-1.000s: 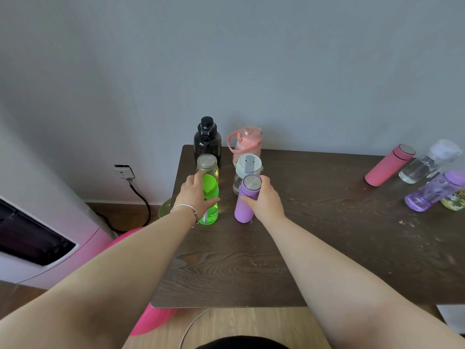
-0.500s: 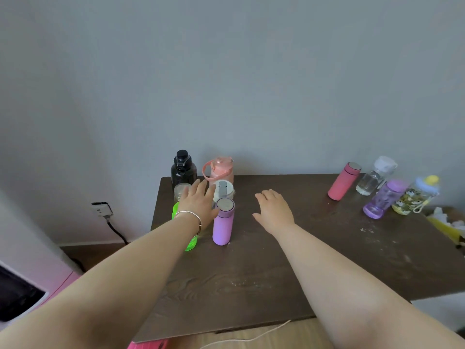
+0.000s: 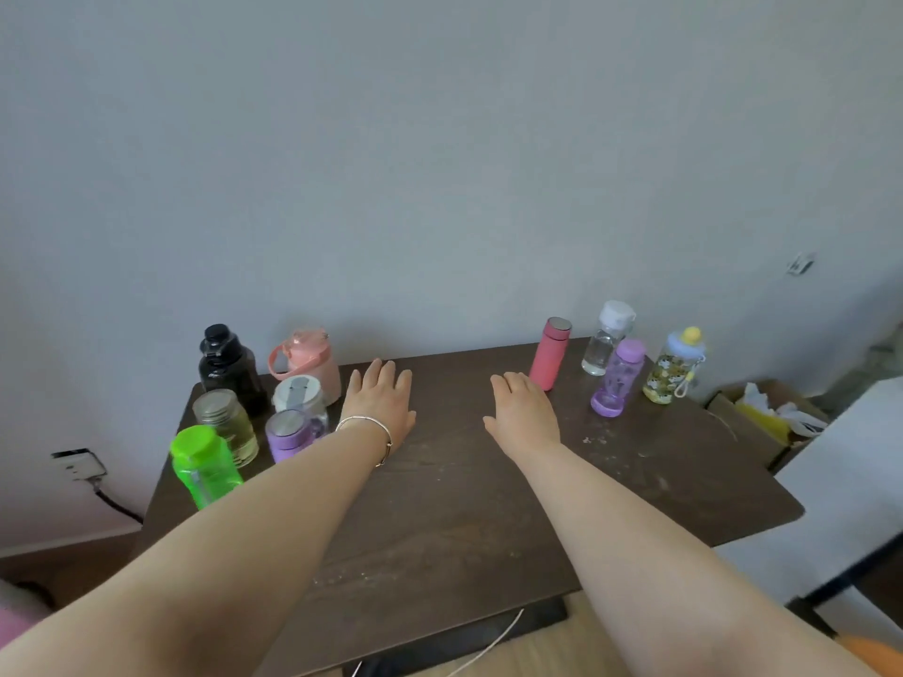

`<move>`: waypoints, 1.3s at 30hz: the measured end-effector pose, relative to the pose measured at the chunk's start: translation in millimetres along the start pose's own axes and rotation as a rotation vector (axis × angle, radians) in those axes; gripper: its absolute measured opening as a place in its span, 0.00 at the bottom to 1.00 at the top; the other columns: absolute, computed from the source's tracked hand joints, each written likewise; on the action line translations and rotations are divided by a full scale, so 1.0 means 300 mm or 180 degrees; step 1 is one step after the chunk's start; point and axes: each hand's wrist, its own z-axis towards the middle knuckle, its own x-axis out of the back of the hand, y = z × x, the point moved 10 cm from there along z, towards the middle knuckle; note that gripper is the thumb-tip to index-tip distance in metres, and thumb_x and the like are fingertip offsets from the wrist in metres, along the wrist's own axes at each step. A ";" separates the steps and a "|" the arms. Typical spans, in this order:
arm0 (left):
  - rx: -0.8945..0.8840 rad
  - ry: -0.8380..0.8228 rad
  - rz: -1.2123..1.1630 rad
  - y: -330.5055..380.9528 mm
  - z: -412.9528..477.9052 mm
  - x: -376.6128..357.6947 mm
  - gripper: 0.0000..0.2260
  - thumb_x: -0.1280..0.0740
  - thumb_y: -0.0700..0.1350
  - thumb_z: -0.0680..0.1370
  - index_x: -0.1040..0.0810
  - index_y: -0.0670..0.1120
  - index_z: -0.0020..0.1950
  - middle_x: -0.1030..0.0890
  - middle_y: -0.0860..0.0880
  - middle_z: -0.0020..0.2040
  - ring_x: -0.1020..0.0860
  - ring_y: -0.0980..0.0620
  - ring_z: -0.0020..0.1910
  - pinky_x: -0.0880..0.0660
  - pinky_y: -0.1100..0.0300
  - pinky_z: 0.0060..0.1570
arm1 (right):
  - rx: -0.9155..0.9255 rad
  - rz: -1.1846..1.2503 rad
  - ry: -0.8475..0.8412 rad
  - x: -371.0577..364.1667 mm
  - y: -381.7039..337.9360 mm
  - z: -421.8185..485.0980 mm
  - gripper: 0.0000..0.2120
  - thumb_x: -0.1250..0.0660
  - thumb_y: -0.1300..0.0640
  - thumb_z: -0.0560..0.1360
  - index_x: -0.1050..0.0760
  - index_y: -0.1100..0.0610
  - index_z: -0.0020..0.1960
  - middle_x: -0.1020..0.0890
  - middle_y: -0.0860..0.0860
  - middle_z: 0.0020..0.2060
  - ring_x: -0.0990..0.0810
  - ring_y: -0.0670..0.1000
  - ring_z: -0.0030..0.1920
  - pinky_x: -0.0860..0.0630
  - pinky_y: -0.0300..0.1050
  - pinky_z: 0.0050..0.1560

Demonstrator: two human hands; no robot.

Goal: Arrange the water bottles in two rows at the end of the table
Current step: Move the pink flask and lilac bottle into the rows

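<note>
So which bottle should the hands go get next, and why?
Probably the right hand should reach for the pink flask: both hands are empty, it stands nearest, and four bottles wait at the table's right end, apart from the six grouped left.

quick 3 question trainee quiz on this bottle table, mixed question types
1. True or false: the left hand holds a bottle.
2. How many bottles stand at the right end of the table?
3. Which bottle is nearest the right hand? A) pink flask B) green bottle C) black jug

Key: 1 false, both hands are open and empty. 2 four. 3 A.
</note>
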 end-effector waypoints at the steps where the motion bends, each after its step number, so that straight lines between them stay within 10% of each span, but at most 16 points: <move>1: 0.0037 0.0001 -0.0017 0.054 0.018 0.009 0.28 0.40 0.55 0.79 0.44 0.46 0.76 0.43 0.44 0.78 0.51 0.43 0.78 0.48 0.43 0.75 | 0.0000 0.0016 0.0012 0.010 0.062 -0.003 0.25 0.30 0.52 0.74 0.32 0.59 0.68 0.26 0.54 0.62 0.30 0.57 0.64 0.32 0.50 0.66; 16: 0.0208 0.0139 -0.0206 0.704 0.314 0.121 0.29 0.39 0.56 0.79 0.42 0.46 0.75 0.40 0.44 0.76 0.46 0.44 0.77 0.45 0.48 0.73 | -0.0054 -0.0002 0.0074 0.077 0.851 0.068 0.33 0.30 0.48 0.75 0.38 0.59 0.74 0.28 0.57 0.68 0.30 0.58 0.68 0.34 0.51 0.69; 39: -0.0192 -0.0315 -0.0722 0.957 1.028 -0.206 0.31 0.31 0.52 0.74 0.40 0.48 0.73 0.34 0.46 0.69 0.34 0.43 0.68 0.32 0.51 0.63 | -0.1241 0.0908 -0.0376 -0.296 1.310 0.484 0.38 0.28 0.44 0.73 0.44 0.51 0.76 0.34 0.58 0.69 0.28 0.61 0.65 0.24 0.54 0.61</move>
